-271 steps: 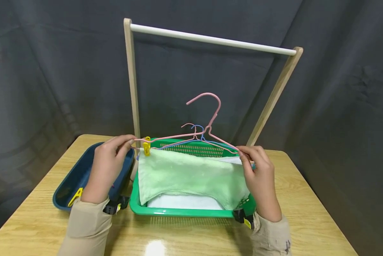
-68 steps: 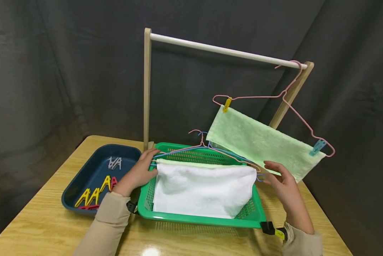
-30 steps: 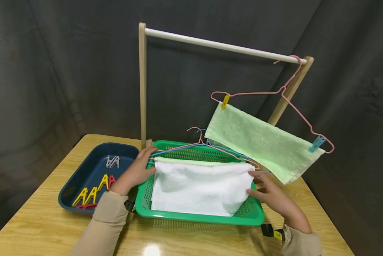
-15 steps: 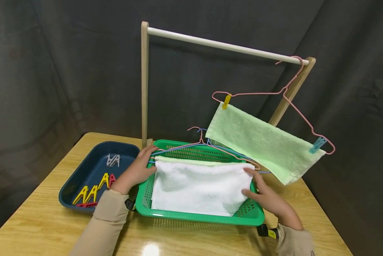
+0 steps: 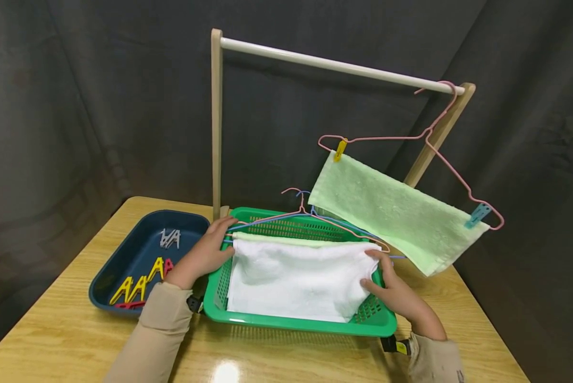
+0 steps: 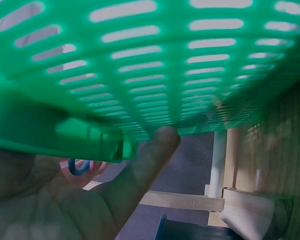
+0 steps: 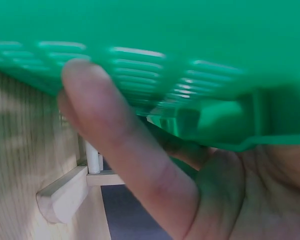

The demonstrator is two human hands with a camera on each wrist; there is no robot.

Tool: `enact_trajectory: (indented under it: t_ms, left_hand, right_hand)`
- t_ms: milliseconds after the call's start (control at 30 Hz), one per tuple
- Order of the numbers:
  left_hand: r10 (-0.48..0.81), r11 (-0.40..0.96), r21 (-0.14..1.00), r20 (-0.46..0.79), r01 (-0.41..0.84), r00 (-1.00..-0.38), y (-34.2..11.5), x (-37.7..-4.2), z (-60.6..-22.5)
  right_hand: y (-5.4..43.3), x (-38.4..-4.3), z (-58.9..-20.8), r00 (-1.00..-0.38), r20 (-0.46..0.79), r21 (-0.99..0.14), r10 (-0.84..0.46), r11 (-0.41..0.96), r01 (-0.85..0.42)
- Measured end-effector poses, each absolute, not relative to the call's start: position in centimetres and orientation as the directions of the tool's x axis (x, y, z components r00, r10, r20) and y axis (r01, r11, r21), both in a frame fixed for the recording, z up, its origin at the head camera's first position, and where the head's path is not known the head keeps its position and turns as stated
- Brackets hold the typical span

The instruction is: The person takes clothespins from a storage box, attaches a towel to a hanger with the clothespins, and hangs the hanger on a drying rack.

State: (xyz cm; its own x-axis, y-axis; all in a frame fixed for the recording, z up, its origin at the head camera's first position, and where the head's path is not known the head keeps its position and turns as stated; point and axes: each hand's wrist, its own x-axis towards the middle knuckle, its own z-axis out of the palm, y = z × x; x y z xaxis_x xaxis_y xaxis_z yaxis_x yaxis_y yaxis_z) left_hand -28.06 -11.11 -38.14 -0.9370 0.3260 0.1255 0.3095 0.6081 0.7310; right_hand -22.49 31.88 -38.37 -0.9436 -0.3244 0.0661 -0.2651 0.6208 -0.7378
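The green basket (image 5: pixel 296 325) holds a folded white towel (image 5: pixel 291 282), with a pale green edge behind it. Thin pink (image 5: pixel 302 205) and blue hangers lie across its back part. My left hand (image 5: pixel 205 258) grips its left rim; in the left wrist view one finger (image 6: pixel 150 160) stretches along the underside. At the right end, my right hand (image 5: pixel 401 298) holds the rim, thumb and forefinger over the inside beside the white towel. Other fingers (image 7: pixel 125 135) lie below the basket in the right wrist view. Parts of both grips are hidden by the rim.
A dark blue tray (image 5: pixel 97 284) of yellow, red and grey clothespins stands left. Behind is a rack with a white bar (image 5: pixel 315 58). A pink hanger (image 5: pixel 387 139) hangs at its right end, bearing a light green towel (image 5: pixel 387 207) held by yellow and teal clothespins.
Nine seconds ago both hands held the pink hanger with the green towel; now it hangs on the rack. Since 2.3 seconds ago, my right hand has moved onto the basket's right rim.
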Motion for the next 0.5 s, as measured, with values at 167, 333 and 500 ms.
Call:
enact_trajectory:
  t_ms: [167, 333, 500]
  left_hand:
    - [0.337, 0.609, 0.725, 0.130, 0.321, -0.932, -11.5, -28.0, -37.9]
    - [0.343, 0.607, 0.737, 0.095, 0.298, -0.934, -12.1, -27.7, -37.2]
    - [0.347, 0.641, 0.723, 0.027, 0.258, -0.938, -12.5, -27.4, -36.4]
  right_hand:
    - [31.9, -22.7, -38.6, -0.944, 0.072, -0.737, -0.322, 0.620, -0.267]
    - [31.8, -22.8, -38.7, -0.942, 0.082, -0.733, -0.324, 0.621, -0.278]
    - [31.9, -22.8, -38.7, -0.942, 0.083, -0.722, -0.325, 0.632, -0.282]
